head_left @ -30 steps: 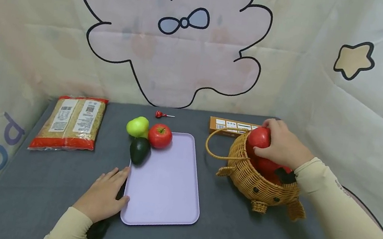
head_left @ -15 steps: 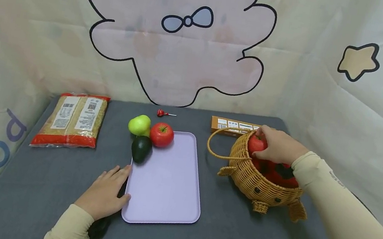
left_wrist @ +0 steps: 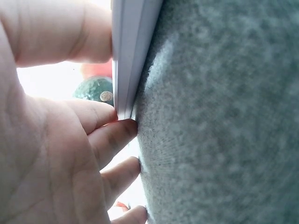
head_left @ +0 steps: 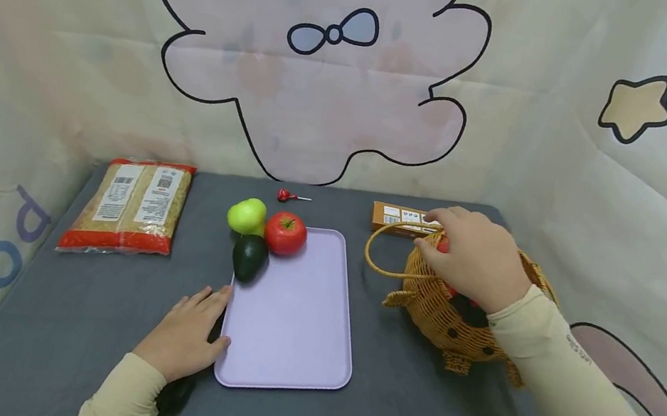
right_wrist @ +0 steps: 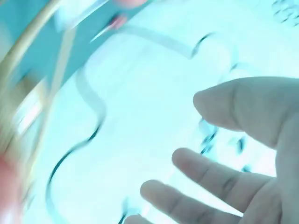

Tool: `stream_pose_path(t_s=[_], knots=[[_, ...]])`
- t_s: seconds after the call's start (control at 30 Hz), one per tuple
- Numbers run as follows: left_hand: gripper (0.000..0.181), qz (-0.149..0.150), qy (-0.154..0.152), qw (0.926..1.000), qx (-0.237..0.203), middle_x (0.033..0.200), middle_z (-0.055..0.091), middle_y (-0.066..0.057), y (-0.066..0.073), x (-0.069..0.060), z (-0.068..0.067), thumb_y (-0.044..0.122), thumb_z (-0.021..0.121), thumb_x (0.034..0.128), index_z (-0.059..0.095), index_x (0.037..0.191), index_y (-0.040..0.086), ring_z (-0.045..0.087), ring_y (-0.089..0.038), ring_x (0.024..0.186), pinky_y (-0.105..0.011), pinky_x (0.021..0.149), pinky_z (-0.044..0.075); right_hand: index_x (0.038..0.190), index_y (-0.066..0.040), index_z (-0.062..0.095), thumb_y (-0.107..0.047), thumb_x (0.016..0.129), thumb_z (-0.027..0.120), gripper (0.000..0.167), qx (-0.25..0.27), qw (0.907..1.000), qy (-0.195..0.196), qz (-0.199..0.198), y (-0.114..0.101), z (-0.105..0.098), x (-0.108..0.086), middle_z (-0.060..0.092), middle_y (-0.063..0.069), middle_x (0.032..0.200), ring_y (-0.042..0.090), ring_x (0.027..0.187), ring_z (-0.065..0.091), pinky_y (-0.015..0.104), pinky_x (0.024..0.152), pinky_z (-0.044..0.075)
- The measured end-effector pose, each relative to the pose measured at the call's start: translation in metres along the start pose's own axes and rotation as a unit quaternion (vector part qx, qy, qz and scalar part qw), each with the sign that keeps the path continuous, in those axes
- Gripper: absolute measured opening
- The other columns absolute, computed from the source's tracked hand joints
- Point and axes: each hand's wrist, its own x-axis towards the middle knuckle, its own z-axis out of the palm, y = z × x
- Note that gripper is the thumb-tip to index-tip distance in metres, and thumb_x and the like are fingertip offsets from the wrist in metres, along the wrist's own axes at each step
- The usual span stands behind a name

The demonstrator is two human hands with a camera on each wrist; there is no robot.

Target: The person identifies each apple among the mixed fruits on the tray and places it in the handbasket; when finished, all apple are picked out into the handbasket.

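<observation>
My left hand lies at the left edge of the lilac tray. Its thumb and fingertips touch the rim, as the left wrist view also shows. My right hand is over the wicker basket, fingers extended; nothing sits between them in the right wrist view. A round red fruit shows in the basket beneath the hand, mostly hidden. A dark avocado and a red tomato are at the tray's far left corner, beside a yellow-green pear-like fruit.
At the back left lies a bag of grain with red ends. A red lollipop lies behind the tray. Behind the basket is a flat orange-brown box. The basket's handle leans toward the tray. Printed cloth walls enclose the table.
My right hand has lowered the round red fruit into the basket, let go of it and lifted a little, its fingers spreading. The left hand keeps its place at the tray.
</observation>
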Motion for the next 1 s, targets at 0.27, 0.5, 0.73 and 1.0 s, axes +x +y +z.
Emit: stream_pose_path(t_s=[0.27,0.5,0.73,1.0], knots=[[0.080,0.011,0.016,0.9998,-0.002,0.164,0.044,-0.020,-0.006,-0.001,-0.003,0.031,0.072,0.0980,0.039,0.163,-0.002,0.033,-0.047,0.154,-0.070,0.122,0.023,0.135,-0.009,0.070,-0.034,0.089,0.084,0.054,0.040,0.9939,0.001,-0.103,-0.098,0.073,0.040,0.070,0.011,0.131,0.035,0.114,0.068,0.051,0.087,0.060],[0.079,0.006,0.019,0.9998,-0.011,0.164,0.044,-0.017,0.002,0.000,-0.001,0.031,0.073,0.0980,0.040,0.163,0.000,0.033,-0.044,0.155,-0.068,0.123,0.023,0.156,-0.017,0.056,-0.024,0.081,0.089,0.082,0.024,0.9929,-0.039,-0.110,-0.141,0.140,0.078,0.052,0.020,0.154,0.042,0.129,0.058,0.055,0.097,0.057],[0.078,-0.001,0.030,0.9994,-0.019,0.164,0.046,-0.015,0.006,0.002,0.004,0.033,0.072,0.0976,0.042,0.162,0.001,0.035,-0.042,0.154,-0.064,0.124,0.024,0.162,-0.019,0.048,-0.028,0.083,0.089,0.089,0.022,0.9940,-0.062,-0.088,-0.145,0.168,0.107,0.042,0.021,0.162,0.044,0.137,0.051,0.058,0.102,0.054],[0.075,0.000,0.034,0.9990,-0.029,0.164,0.046,-0.013,-0.002,-0.001,0.001,0.031,0.069,0.0982,0.043,0.162,0.001,0.034,-0.041,0.155,-0.063,0.125,0.023,0.155,-0.015,0.054,-0.030,0.086,0.089,0.079,0.055,0.9927,-0.068,-0.082,-0.151,0.181,0.128,0.054,0.022,0.149,0.045,0.119,0.060,0.056,0.096,0.057]])
